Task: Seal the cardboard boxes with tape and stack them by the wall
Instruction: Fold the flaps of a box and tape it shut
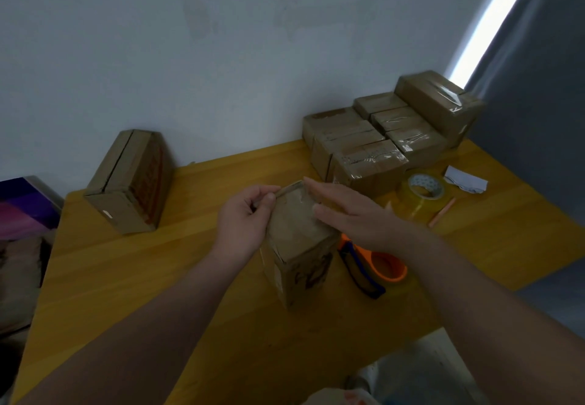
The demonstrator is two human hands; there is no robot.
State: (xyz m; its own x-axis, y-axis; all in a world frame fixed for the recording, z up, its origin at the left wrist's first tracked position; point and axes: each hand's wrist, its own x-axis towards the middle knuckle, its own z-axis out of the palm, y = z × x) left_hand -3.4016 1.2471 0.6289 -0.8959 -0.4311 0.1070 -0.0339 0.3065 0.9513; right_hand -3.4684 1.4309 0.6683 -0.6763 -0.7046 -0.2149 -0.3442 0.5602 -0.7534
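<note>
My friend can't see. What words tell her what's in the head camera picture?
A person's left hand pinches the top edge of a small cardboard box on a yellow table while the right hand rests flat on its top. Taped boxes stand stacked by the wall; a tape roll and orange dispenser lie nearby.

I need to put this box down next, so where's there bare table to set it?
Bare tabletop runs along the wall between the lone box and the stack of taped boxes, and across the near left in front of that lone box. It is crowded to the right: scissors, tape roll, pink stick, paper scrap.
</note>
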